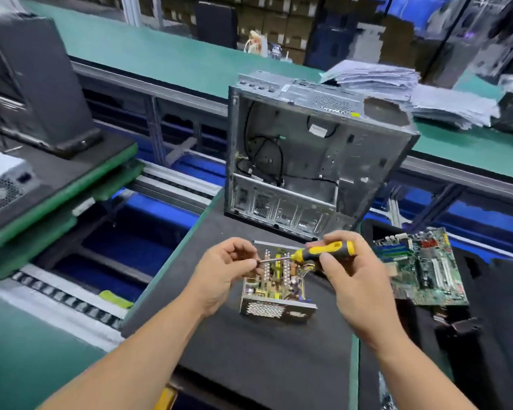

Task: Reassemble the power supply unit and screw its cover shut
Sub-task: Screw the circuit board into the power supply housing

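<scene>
Above the open power supply unit [274, 287] (cover off), my right hand [350, 273] grips the screwdriver [323, 252]; my left hand [225, 270] pinches its tip.

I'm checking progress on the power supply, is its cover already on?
No, the power supply unit lies open-topped, its circuit board and components exposed, below the screwdriver.

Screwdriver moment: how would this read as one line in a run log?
right hand: holds screwdriver | left hand: pinches its tip | power supply: cover off, on mat | screws: none visible
</scene>
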